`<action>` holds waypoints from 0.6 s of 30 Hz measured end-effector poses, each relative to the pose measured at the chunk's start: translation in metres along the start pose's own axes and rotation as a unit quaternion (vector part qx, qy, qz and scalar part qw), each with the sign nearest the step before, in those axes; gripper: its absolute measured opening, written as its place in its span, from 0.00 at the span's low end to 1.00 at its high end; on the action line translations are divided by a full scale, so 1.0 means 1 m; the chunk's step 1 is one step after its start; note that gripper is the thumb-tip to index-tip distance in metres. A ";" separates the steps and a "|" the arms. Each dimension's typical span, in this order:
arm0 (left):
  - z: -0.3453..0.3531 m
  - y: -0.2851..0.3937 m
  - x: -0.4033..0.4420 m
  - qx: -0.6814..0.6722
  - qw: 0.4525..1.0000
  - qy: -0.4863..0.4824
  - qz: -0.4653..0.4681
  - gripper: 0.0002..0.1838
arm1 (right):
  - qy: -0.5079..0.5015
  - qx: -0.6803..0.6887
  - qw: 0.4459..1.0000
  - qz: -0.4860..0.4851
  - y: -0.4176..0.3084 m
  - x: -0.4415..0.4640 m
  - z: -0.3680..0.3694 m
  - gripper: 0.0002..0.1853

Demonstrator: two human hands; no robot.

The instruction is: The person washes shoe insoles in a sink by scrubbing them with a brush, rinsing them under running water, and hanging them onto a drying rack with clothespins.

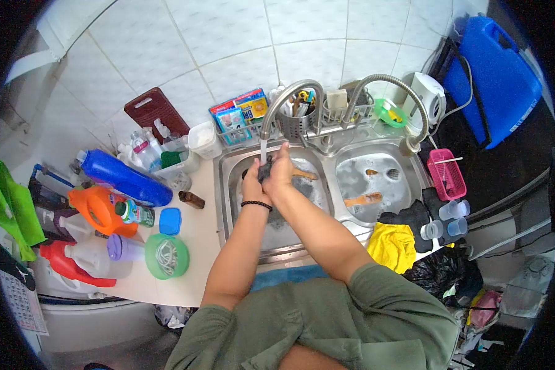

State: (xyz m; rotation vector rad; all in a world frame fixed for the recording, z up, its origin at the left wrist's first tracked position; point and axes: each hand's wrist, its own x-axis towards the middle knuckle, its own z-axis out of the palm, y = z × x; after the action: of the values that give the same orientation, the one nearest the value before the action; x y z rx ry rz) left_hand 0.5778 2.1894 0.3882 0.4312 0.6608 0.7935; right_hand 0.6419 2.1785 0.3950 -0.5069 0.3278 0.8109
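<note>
Over the left sink basin (226, 209), my left hand (253, 187) and my right hand (282, 169) are close together, with fingers wrapped round a dark, bristly item (265, 169). Water runs from the left faucet (302, 86) just above them. My left wrist wears a black beaded bracelet. Beside my right hand a wooden handle (305, 174) lies in the soapy water. In the right basin (376, 166), a wooden-handled piece (364, 199) and a round dark brush head (393, 174) sit in suds.
Bottles, including a blue one (126, 177) and an orange one (105, 211), and a green bowl (166, 256) stand at left. Behind is a metal utensil holder (298, 125). At right are a pink basket (447, 174), clear cups (454, 209) and a yellow cloth (392, 246).
</note>
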 end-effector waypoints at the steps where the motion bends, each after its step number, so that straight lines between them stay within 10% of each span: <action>1: 0.009 -0.003 -0.007 -0.037 0.998 -0.001 -0.047 0.12 | -0.023 -0.141 0.985 -0.099 -0.004 -0.001 -0.003 0.21; 4: -0.005 -0.014 0.022 -0.036 0.992 -0.046 -0.111 0.11 | -0.109 -0.478 0.815 -0.307 -0.024 -0.018 -0.012 0.18; 9: 0.017 -0.009 0.030 0.289 0.947 -0.018 0.136 0.20 | 0.058 -0.352 0.873 -0.333 -0.067 -0.004 -0.036 0.20; 14: 0.033 0.007 0.016 0.542 0.773 -0.081 0.319 0.25 | -0.058 -0.481 0.869 0.101 -0.123 0.026 -0.024 0.25; 18: 0.036 0.022 0.013 0.588 0.720 -0.155 0.335 0.24 | -0.147 -0.357 0.915 0.118 -0.133 0.038 0.015 0.30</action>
State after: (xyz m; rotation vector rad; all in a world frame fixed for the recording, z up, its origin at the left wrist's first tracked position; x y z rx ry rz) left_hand 0.5977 2.2090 0.4222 2.0331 0.6222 0.8532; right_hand 0.7679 2.1321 0.4300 -1.0259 -0.2123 1.2306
